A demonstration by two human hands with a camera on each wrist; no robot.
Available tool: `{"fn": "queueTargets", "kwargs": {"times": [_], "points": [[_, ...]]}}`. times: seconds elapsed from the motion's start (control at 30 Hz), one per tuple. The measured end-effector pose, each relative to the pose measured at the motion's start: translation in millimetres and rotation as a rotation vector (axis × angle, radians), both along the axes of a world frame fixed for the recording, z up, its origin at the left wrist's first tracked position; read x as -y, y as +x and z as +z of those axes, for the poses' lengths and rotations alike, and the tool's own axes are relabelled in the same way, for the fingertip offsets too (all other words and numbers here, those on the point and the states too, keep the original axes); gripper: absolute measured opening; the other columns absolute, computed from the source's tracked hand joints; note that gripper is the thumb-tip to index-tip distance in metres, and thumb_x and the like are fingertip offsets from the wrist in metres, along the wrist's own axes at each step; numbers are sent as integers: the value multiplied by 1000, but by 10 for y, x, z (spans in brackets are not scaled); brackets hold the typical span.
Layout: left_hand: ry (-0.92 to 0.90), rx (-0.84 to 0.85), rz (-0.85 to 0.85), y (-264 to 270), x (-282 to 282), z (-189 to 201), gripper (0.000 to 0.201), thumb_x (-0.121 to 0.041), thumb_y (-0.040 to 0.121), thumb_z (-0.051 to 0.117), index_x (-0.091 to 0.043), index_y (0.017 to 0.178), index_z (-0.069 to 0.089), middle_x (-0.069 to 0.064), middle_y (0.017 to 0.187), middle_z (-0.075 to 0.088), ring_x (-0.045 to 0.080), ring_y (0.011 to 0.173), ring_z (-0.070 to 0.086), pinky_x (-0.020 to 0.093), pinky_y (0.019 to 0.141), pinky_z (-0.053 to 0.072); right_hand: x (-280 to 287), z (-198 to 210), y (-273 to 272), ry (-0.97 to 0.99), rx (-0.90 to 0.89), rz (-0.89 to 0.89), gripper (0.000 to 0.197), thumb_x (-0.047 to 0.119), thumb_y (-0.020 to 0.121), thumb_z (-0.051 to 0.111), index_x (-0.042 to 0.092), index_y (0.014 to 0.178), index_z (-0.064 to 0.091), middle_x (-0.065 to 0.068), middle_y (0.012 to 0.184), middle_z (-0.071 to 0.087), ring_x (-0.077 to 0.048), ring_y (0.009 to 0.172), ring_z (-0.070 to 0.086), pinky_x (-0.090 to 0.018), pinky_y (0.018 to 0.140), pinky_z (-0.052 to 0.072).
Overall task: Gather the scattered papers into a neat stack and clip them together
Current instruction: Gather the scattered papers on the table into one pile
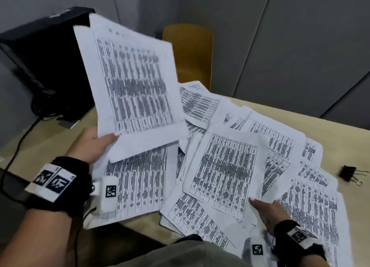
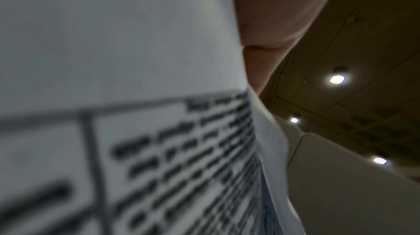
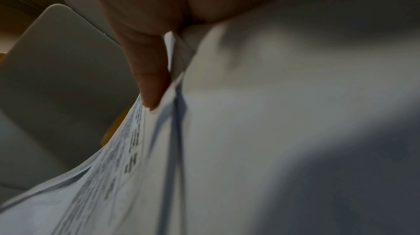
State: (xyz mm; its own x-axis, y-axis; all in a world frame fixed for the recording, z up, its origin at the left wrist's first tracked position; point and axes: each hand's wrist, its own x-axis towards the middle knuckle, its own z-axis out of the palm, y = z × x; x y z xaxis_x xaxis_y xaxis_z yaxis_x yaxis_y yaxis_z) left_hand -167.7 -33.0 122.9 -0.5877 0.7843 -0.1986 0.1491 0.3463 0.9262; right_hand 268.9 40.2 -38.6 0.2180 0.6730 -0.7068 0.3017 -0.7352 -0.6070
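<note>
The papers point(image 1: 230, 166) are white, somewhat crumpled sheets printed with dense black tables, and they lie fanned and overlapping across the middle of the pale surface point(image 1: 340, 138), reaching its near edge; they overlap too much for an exact count, though well over ten show. A lifted bundle point(image 1: 130, 82) of at least two such sheets stands nearly upright above the left part of the surface, tilted a little to the left. One black binder clip point(image 1: 349, 173) with wire handles lies on the bare surface toward the right edge, just beside the spread but apart from it. The left hand point(image 1: 94, 144) is raised with the palm turned up and pinches the bundle's lower left corner, thumb on the printed face; the left wrist view shows blurred print close to the lens with the hand behind the sheet's edge. The right hand point(image 1: 268, 212) lies low at the near edge with the thumb stretched flat on top of one sheet point(image 1: 228, 170), and in the right wrist view its fingers point(image 3: 147, 77) pinch the edges of a few sheets. Both wrists wear black bands with printed marker tags.
</note>
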Motion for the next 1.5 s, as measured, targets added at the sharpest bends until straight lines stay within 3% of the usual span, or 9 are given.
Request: {"fn": "queueTargets", "kwargs": {"times": [0.2,0.33,0.6,0.67,0.8,0.9,1.1,1.2,1.5], "points": [[154,65,-70,346,-58,319,22,-25,83,66,-17,104,64,-6,97,73,10,91,69,30,85,52,5,-81,34,23,25,38,62,50,47,84,11,77,46,8,38,44,-10,43,39,-21,49,29],[162,170,-93,543,-290,182,29,-20,82,67,-8,108,62,6,102,70,13,83,69,38,89,52,30,-27,-21,97,66,58,77,36,74,75,-8,125,40,-13,86,47,-21,68,45,-25,49,27],[-186,134,-147,1101,-571,-741,34,-11,85,64,1,115,57,11,109,65,26,96,63,33,86,48,61,33,-97,124,71,43,78,28,80,71,-11,134,31,-28,135,44,-34,113,49,-31,83,35],[-278,55,-205,1210,-566,-877,32,-8,83,66,1,112,60,12,110,66,25,96,62,28,85,47,78,78,-119,123,53,25,78,27,80,70,-11,135,29,-28,132,45,-36,115,49,-33,86,36],[-417,-64,-386,1355,-583,-937,37,-3,81,66,0,117,56,12,117,63,25,103,60,22,82,41,54,112,-117,25,-247,-96,74,37,62,75,-5,118,52,-9,62,60,-14,48,48,-19,49,37],[-468,-50,-473,1462,-624,-976,42,0,81,65,-4,121,52,5,116,61,22,102,57,26,87,43,32,89,-127,9,-288,-158,65,54,69,70,-3,99,64,-9,89,72,-11,71,62,-23,63,49],[-363,-14,-560,1433,-712,-1071,43,-17,80,70,-11,120,55,1,110,64,20,95,61,26,82,47,116,35,-101,153,-67,-72,32,25,75,73,4,75,49,-3,45,44,-9,24,35,-13,38,31],[-261,71,-264,1138,-860,-1053,36,-17,82,68,-13,115,55,12,109,65,21,78,60,23,58,46,52,99,13,187,-108,-198,33,13,77,71,-3,97,51,-9,60,51,-15,41,45,-17,37,36],[-418,-460,-378,626,-1450,-1051,52,-17,81,66,-10,129,47,20,132,51,33,113,55,31,93,41,-240,135,231,193,-147,-455,21,13,80,67,0,93,57,-2,49,59,-17,48,55,-23,53,38]]}}
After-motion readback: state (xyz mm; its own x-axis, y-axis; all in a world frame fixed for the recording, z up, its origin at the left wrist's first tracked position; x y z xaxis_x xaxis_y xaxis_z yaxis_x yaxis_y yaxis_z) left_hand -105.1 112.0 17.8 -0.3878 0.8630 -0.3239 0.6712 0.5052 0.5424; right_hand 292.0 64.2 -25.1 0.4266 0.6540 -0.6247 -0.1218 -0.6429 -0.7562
